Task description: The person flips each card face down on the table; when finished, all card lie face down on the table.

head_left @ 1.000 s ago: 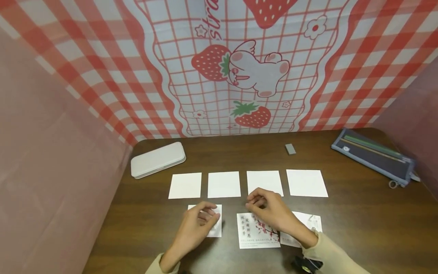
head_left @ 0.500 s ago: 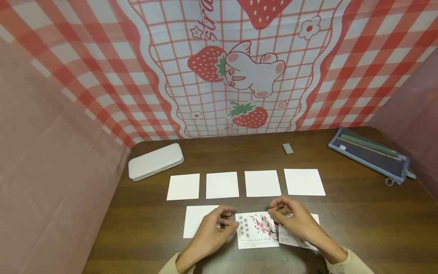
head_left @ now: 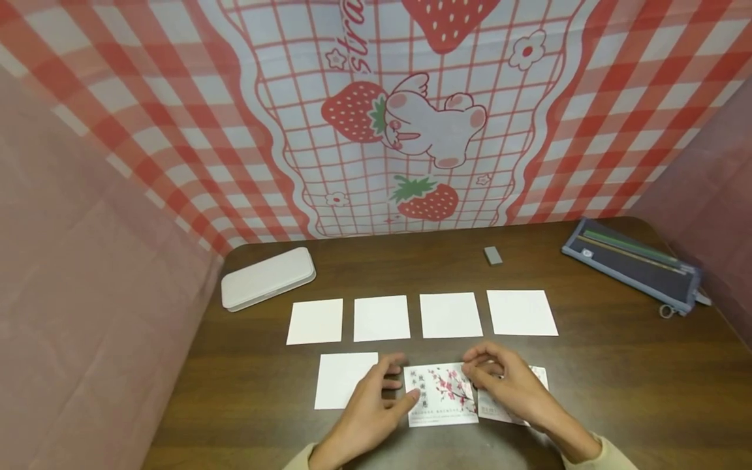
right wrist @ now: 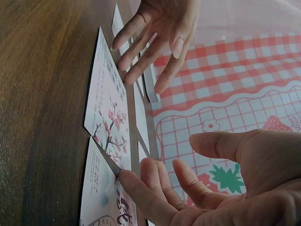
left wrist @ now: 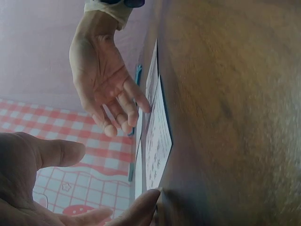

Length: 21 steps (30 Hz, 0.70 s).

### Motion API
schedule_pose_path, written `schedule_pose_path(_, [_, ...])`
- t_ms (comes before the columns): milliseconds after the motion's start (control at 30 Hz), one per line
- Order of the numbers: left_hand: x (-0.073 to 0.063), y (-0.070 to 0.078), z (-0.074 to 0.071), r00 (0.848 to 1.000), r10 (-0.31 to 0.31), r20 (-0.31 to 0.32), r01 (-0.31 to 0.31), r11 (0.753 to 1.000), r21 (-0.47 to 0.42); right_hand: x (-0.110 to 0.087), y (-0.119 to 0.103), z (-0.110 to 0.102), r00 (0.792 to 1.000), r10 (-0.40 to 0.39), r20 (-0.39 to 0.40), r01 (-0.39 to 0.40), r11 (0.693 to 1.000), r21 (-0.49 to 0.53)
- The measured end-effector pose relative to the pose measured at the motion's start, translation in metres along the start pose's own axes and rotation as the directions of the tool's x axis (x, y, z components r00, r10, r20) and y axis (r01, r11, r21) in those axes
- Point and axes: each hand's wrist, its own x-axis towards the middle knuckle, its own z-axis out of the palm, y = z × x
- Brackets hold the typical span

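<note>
A printed card with pink blossoms and Chinese characters lies flat near the front of the table. My left hand is at its left edge, fingers loosely spread, thumb over the card. Also in the left wrist view, this thumb stands apart from the fingers. My right hand hovers at the blossom card's right edge, fingers relaxed. In the right wrist view its index fingertip is right where the two cards meet. A second printed card, slightly tilted, is partly hidden beneath that hand.
Several blank white cards lie in a row behind, among them a rightmost card. Another blank card is left of my left hand. Farther back are a white case, a grey eraser-like block and a mesh pencil pouch.
My left hand has moved right, off the blank card, to the blossom card's left edge. My right hand has moved right, from above the blossom card to its right edge.
</note>
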Motion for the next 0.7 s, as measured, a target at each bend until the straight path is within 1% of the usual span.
schedule_pose_path(133, [-0.002, 0.001, 0.003, 1.000, -0.007, -0.003, 0.007, 1.000, -0.019, -0.001, 0.000, 0.001, 0.999, 0.042, -0.002, -0.042, 0.999, 0.026])
schedule_pose_path(267, [-0.003, 0.001, 0.005, 1.000, -0.012, -0.016, 0.012, 1.000, -0.028, -0.001, 0.000, 0.002, 0.998, 0.066, 0.002, -0.066, 0.996, 0.057])
schedule_pose_path(400, [-0.003, 0.002, 0.007, 1.000, -0.013, -0.026, 0.012, 0.999, -0.030, 0.000, 0.000, 0.003, 0.997, 0.077, 0.006, -0.077, 0.993, 0.091])
schedule_pose_path(567, [-0.004, 0.003, 0.009, 0.999, -0.012, -0.035, 0.011, 0.999, -0.035, 0.000, 0.002, 0.005, 0.997, 0.071, 0.026, -0.074, 0.987, 0.143])
schedule_pose_path(700, [-0.004, 0.004, 0.011, 0.999, 0.001, -0.038, -0.003, 0.999, -0.044, 0.001, 0.002, 0.008, 0.995, 0.094, 0.019, -0.096, 0.982, 0.164])
